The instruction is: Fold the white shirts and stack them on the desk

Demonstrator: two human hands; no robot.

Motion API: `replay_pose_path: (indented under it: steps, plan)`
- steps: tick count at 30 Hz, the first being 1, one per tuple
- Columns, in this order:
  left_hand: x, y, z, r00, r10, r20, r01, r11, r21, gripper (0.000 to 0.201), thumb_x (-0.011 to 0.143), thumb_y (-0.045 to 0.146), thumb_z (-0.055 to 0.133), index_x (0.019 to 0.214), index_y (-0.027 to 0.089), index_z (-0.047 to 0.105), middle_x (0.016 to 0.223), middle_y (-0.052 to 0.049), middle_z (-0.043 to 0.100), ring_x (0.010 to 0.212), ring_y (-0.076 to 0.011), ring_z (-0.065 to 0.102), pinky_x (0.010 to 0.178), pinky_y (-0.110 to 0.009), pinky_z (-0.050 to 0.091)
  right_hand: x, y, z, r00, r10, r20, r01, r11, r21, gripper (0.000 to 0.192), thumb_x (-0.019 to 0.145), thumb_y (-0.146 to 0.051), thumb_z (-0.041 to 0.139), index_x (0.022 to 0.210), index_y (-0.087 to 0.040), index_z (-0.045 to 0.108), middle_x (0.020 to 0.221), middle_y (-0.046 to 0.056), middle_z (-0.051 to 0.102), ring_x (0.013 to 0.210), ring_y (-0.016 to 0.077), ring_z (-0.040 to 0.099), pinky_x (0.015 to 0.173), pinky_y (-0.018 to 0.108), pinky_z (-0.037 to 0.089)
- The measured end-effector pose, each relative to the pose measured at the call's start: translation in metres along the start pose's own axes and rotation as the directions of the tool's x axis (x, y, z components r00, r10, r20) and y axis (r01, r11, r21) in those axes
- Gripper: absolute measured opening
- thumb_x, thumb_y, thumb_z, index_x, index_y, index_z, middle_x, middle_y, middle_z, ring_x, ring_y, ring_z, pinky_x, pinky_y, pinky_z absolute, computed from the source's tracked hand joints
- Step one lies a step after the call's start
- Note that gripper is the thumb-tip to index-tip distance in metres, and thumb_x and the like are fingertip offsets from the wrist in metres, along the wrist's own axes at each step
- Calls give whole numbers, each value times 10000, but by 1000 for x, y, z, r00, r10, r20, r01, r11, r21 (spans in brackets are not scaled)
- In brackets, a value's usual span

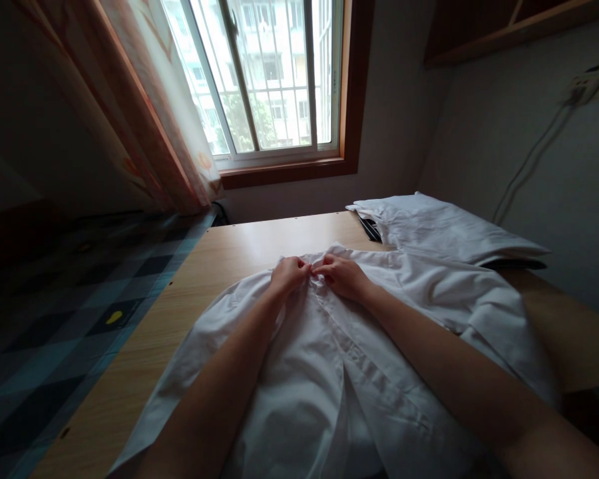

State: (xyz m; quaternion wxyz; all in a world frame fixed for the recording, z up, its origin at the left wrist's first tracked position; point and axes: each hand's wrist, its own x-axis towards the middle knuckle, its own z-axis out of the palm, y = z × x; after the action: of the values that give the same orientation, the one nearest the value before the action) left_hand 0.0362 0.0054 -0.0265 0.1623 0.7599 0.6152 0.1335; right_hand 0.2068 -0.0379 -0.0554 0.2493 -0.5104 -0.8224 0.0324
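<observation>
A white button-up shirt lies spread over the wooden table, its front placket running from the collar end down toward me. Near the collar, my left hand pinches the shirt's front edge between thumb and fingers. My right hand meets it there, fingertips closed on the other edge of the placket. The two sets of fingertips almost touch. Whatever small button sits between them is too small to make out. Lower down, the two front edges part and leave a narrow gap.
Folded white clothes with something dark beneath lie at the table's back right. The wooden table borders a checked bedspread on the left. Behind are a barred window and a curtain; a cable hangs on the right wall.
</observation>
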Motion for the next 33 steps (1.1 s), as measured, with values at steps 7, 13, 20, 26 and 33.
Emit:
replay_pose_path:
  steps: [7, 13, 20, 26, 33]
  plan:
    - [-1, -15, 5, 968, 102, -228, -110, 994, -20, 203, 931, 256, 519, 1048, 185, 669, 965, -59, 715, 841, -174, 651, 747, -260, 480, 4, 14, 6, 986, 107, -129, -78, 974, 211, 221, 813, -67, 593, 854, -195, 769, 931, 47, 677, 812, 153, 618, 794, 260, 476]
    - [-7, -15, 7, 874, 352, -335, -313, 935, 166, 223, 914, 195, 536, 1094, 202, 667, 1107, -90, 650, 1085, -245, 566, 997, -368, 436, 2, 8, 2, 958, 165, -235, -139, 982, 125, 201, 849, -135, 563, 871, -213, 746, 942, 41, 671, 841, 178, 602, 808, 282, 456]
    - [-1, -21, 13, 896, 355, -268, -296, 926, 235, 216, 941, 256, 500, 1027, 229, 696, 1100, -81, 664, 1147, -276, 521, 1021, -413, 405, 5, 23, -3, 850, 329, -412, -339, 939, 53, 352, 879, -153, 504, 1171, -177, 700, 1058, 113, 633, 1067, 271, 529, 1003, 381, 378]
    - [-2, -38, 3, 851, 512, -116, -490, 854, 175, 304, 875, 393, 615, 1121, 215, 596, 1154, -78, 638, 1099, -255, 557, 1008, -394, 431, 5, 35, 4, 893, 339, -295, -331, 940, 78, 297, 865, -204, 571, 1108, -233, 739, 1111, 98, 600, 1102, 259, 519, 1025, 374, 376]
    - [0, -46, -2, 802, 579, -148, -561, 815, 148, 228, 812, 193, 594, 1040, 205, 582, 1159, -100, 604, 1138, -239, 544, 1041, -389, 446, 7, 48, 10, 875, 399, -273, -393, 916, 82, 395, 851, -164, 534, 1226, -145, 658, 1139, 129, 631, 1104, 254, 549, 1027, 359, 403]
